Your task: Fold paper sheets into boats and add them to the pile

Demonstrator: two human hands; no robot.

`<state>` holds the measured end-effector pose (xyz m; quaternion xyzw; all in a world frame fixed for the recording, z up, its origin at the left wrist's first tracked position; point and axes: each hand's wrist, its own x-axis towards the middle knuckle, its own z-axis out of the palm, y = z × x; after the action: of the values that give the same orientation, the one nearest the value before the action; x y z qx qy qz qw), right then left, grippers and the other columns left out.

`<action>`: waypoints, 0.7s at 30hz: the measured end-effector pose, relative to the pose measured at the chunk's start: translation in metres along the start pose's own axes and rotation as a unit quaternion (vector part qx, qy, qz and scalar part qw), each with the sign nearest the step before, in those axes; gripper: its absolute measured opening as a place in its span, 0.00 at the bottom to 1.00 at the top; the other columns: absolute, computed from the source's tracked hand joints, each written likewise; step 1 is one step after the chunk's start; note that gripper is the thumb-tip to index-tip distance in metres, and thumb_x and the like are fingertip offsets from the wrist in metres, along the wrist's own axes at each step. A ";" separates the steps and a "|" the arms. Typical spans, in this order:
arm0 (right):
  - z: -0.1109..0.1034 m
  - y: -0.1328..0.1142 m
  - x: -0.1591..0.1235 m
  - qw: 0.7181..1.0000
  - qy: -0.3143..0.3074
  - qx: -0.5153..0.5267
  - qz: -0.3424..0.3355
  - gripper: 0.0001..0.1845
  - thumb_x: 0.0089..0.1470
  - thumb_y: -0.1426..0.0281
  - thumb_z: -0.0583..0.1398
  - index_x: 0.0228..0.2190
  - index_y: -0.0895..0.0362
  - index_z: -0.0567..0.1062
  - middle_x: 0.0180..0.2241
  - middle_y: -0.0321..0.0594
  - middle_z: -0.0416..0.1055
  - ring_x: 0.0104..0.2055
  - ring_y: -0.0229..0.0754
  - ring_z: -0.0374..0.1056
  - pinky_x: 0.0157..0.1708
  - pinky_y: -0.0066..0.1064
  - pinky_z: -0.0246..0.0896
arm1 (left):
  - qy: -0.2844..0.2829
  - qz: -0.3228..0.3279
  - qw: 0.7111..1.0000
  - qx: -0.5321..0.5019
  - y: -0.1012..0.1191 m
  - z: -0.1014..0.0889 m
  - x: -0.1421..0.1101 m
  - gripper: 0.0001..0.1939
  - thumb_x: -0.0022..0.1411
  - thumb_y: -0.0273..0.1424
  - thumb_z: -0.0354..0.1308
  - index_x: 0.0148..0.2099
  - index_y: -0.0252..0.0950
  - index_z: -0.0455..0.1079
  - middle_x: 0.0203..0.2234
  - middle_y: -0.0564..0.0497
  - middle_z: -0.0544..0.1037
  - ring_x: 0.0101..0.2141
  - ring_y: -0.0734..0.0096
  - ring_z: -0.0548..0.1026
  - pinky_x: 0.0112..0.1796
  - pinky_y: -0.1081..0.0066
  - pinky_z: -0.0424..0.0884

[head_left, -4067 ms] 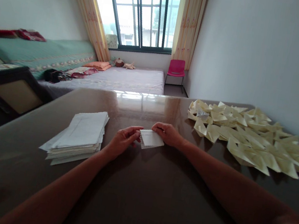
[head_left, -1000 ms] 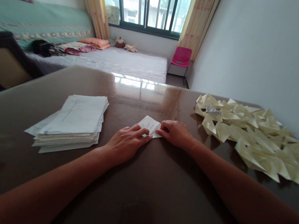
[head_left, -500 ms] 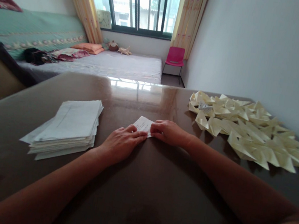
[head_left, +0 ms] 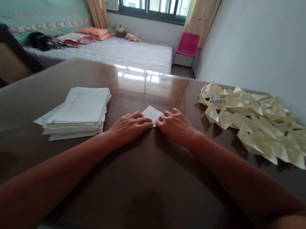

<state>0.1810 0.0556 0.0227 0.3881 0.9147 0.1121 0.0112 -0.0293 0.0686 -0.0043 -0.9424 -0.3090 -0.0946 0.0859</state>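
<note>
A small folded piece of paper [head_left: 151, 113] with lines of writing lies on the brown table between my hands. My left hand [head_left: 131, 126] presses on its near left edge, the fingers close together and the fingertips on the paper. From the other side, my right hand [head_left: 175, 126] pinches its right edge with bent fingers. The undersides of the fingers and part of the paper are hidden. Left of my left hand, a stack of white paper sheets [head_left: 83, 108] sits a little apart from it.
Several cream folded paper boats [head_left: 268, 124] cover the table's right side, with one printed grey piece [head_left: 217, 99] among them. Beyond the glossy table [head_left: 116, 194] are a bed [head_left: 139, 55] and a pink chair [head_left: 188, 45]. A dark wooden chair [head_left: 2, 52] stands at the left.
The view has tipped downward, so everything sits higher in the picture. My right hand has shifted slightly along the paper's right edge; both hands stay on the paper.
</note>
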 end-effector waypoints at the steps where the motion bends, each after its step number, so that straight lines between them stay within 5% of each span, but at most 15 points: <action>1: 0.000 -0.002 0.000 1.000 -0.004 -0.006 0.001 0.11 0.58 0.76 0.54 0.34 0.61 0.77 0.35 0.50 0.76 0.40 0.47 0.67 0.40 0.38 0.48 | 0.005 -0.005 1.000 0.001 -0.001 0.001 0.000 0.16 0.69 0.34 0.46 0.55 0.45 0.68 0.52 0.53 0.74 0.48 0.63 0.68 0.45 0.65 0.67; 10: 0.012 0.015 0.001 0.999 0.038 -0.003 0.019 0.10 0.59 0.75 0.54 0.34 0.60 0.75 0.36 0.49 0.75 0.41 0.47 0.66 0.39 0.36 0.49 | 0.026 -0.020 0.999 0.034 -0.009 0.003 -0.002 0.14 0.68 0.33 0.48 0.51 0.41 0.70 0.44 0.48 0.78 0.46 0.63 0.71 0.42 0.65 0.66; 21: 0.030 0.049 -0.002 0.956 0.106 0.253 -0.109 0.13 0.56 0.77 0.54 0.37 0.55 0.78 0.41 0.40 0.76 0.43 0.41 0.65 0.46 0.32 0.57 | 0.023 0.082 0.996 -0.026 0.007 -0.017 -0.008 0.14 0.68 0.32 0.46 0.46 0.44 0.73 0.37 0.50 0.77 0.41 0.70 0.71 0.37 0.72 0.67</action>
<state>0.2202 0.0933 0.0038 0.2622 0.9459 -0.0842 -0.1716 -0.0332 0.0547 0.0094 -0.9641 -0.2260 -0.1169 0.0759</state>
